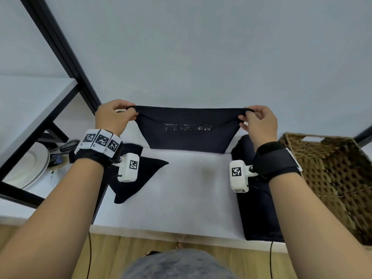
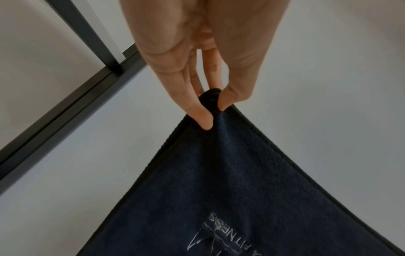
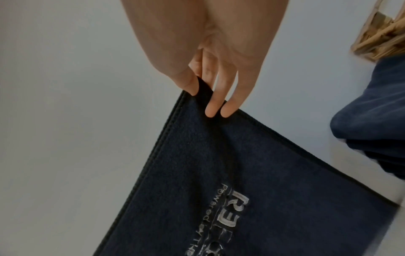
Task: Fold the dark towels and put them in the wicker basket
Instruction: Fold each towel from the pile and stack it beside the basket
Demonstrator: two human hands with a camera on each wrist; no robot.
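Note:
A dark navy towel [image 1: 189, 135] with pale lettering hangs stretched in the air above the white table [image 1: 191, 190]. My left hand [image 1: 128, 112] pinches its upper left corner, and my right hand [image 1: 248, 115] pinches the upper right corner. The left wrist view shows thumb and fingers of the left hand [image 2: 213, 110] clamped on the towel [image 2: 230, 181] corner. In the right wrist view, the right hand [image 3: 203, 97] grips the hemmed towel [image 3: 219, 164] corner. The wicker basket [image 1: 330, 178] stands at the right, seemingly without towels inside.
Another dark towel [image 1: 138, 176] lies crumpled on the table's left part. A pile of dark towels [image 1: 255, 202] sits between table middle and basket, also visible as dark cloth [image 3: 377, 121]. A black metal frame [image 1: 60, 49] and white plates [image 1: 30, 168] are at the left.

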